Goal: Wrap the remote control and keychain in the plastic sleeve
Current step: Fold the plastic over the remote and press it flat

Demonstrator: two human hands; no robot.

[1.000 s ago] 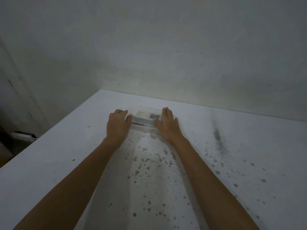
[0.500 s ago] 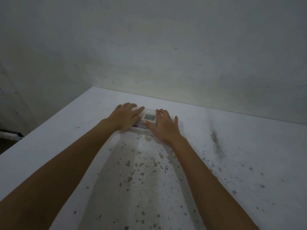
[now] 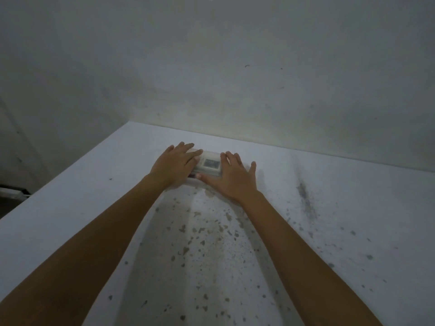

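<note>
Both hands have closed in over the wrapped bundle since a second ago, when they flanked its two ends; the left hand (image 3: pixel 175 164) now lies flat across the bundle's left part, fingers spread and pointing toward the right hand. The right hand (image 3: pixel 231 176) is also flat and open, palm down, fingers fanned toward the wall (image 3: pixel 235 78), its thumb reaching under the left hand's fingertips along the bundle's near edge. Neither hand grips anything; both press down with wide-spread fingers.

Between the two hands the remote control (image 3: pixel 209 164) shows as a pale block with a dark display window, lying on the table (image 3: pixel 341 220) just beyond the right thumb. A glossy film of the plastic sleeve (image 3: pixel 213 172) covers it, and a clear edge of that sleeve peeks out at the near side below the left hand. The keychain cannot be made out; whether it is inside the sleeve is not visible.

Nearer than the hands, between the forearms, the white tabletop is speckled with dark spots, and a dark smear runs to the right of the right hand.
</note>
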